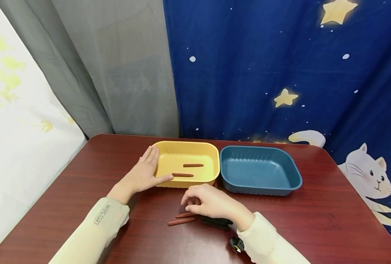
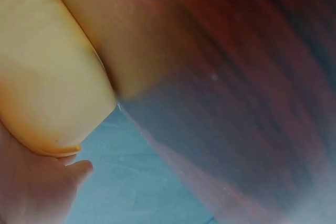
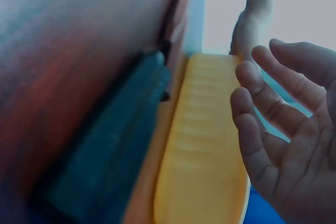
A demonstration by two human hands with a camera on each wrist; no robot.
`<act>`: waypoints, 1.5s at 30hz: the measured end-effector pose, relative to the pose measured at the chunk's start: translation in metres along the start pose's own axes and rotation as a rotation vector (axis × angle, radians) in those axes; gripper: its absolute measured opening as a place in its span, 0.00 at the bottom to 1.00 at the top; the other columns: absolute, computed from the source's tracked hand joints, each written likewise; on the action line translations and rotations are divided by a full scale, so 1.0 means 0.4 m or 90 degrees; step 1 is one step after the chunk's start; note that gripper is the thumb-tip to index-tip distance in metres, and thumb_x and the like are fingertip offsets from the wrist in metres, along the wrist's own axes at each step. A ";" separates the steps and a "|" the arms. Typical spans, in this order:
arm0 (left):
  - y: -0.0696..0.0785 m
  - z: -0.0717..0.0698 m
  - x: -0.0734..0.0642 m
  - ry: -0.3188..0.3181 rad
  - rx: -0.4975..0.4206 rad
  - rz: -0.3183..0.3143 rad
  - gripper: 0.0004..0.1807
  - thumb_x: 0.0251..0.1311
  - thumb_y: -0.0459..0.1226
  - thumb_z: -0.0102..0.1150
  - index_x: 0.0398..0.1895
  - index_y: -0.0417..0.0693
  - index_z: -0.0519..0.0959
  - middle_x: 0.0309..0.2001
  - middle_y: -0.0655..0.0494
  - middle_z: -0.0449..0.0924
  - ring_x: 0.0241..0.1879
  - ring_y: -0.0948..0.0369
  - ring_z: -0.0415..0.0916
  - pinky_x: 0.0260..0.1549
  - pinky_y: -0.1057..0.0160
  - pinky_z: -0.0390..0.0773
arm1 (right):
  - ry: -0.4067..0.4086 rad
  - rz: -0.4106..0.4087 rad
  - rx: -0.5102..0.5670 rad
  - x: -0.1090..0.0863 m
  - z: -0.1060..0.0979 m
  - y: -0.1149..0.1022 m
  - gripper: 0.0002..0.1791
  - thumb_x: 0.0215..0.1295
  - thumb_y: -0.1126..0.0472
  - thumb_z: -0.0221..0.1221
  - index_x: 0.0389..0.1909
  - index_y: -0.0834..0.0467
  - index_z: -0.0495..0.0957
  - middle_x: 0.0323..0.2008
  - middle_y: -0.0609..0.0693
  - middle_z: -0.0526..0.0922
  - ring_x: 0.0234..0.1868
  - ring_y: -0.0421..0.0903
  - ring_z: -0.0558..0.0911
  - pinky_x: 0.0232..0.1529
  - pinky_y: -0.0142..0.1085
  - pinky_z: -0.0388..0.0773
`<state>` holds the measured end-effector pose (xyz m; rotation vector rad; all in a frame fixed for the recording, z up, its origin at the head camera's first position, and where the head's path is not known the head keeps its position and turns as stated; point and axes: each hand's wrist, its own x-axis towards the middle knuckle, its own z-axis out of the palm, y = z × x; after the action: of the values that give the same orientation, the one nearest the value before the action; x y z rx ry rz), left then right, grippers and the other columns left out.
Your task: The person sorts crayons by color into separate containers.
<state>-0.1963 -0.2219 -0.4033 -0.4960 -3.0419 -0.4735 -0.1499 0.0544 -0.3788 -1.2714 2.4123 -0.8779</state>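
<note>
My left hand point(image 1: 142, 174) rests at the left end of a yellow basin point(image 1: 187, 182), its fingers straight along the rim and its thumb over the near edge. Inside the basin lie two reddish-brown, crayon-like sticks, one farther back point(image 1: 193, 165) and one near the thumb point(image 1: 183, 175). My right hand point(image 1: 210, 201) hovers just in front of the basin with fingers loosely curved; the right wrist view shows nothing in its palm. Below it, two more reddish-brown sticks point(image 1: 181, 221) lie on the table, partly covered by the hand, beside several dark sticks point(image 1: 216, 223).
A blue basin point(image 1: 260, 189) with nothing in it stands right beside the yellow one. Both are on a dark red wooden table point(image 1: 317, 205). A small black device point(image 1: 236, 244) is at the right cuff. Grey and blue curtains point(image 1: 248, 73) hang behind the table.
</note>
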 end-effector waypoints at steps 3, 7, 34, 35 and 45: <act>-0.002 0.000 0.000 -0.002 0.003 -0.001 0.65 0.57 0.72 0.51 0.78 0.31 0.41 0.80 0.39 0.34 0.80 0.45 0.29 0.75 0.40 0.48 | -0.030 0.006 0.005 0.005 0.013 0.011 0.05 0.67 0.61 0.63 0.41 0.52 0.84 0.29 0.38 0.77 0.29 0.30 0.73 0.34 0.23 0.73; -0.005 0.000 -0.002 -0.006 0.001 -0.004 0.65 0.57 0.72 0.51 0.78 0.31 0.41 0.80 0.39 0.33 0.80 0.45 0.29 0.76 0.42 0.46 | -0.055 0.008 0.009 0.011 0.025 0.027 0.05 0.65 0.61 0.64 0.40 0.52 0.84 0.29 0.38 0.77 0.29 0.29 0.73 0.34 0.23 0.72; -0.004 0.005 0.003 -0.001 -0.003 -0.008 0.66 0.55 0.74 0.51 0.78 0.32 0.41 0.80 0.40 0.33 0.80 0.47 0.29 0.76 0.44 0.47 | -0.130 0.092 -0.049 0.039 0.036 0.019 0.05 0.59 0.65 0.68 0.34 0.51 0.84 0.20 0.39 0.74 0.23 0.31 0.71 0.29 0.25 0.70; -0.004 0.005 0.004 0.000 -0.003 -0.008 0.66 0.56 0.73 0.51 0.78 0.31 0.41 0.80 0.40 0.33 0.80 0.47 0.29 0.76 0.44 0.47 | -0.130 0.092 -0.047 0.040 0.036 0.019 0.05 0.59 0.65 0.68 0.33 0.52 0.84 0.20 0.39 0.74 0.23 0.31 0.71 0.29 0.25 0.70; -0.008 0.008 0.002 0.004 -0.003 -0.005 0.66 0.56 0.73 0.51 0.78 0.31 0.41 0.80 0.40 0.34 0.80 0.46 0.30 0.76 0.44 0.47 | -0.131 0.092 -0.057 0.046 0.045 0.016 0.06 0.57 0.66 0.68 0.27 0.53 0.81 0.20 0.39 0.74 0.23 0.30 0.71 0.28 0.24 0.70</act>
<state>-0.1980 -0.2235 -0.4070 -0.4809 -3.0387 -0.4814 -0.1559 0.0353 -0.3961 -1.1392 2.3664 -0.5754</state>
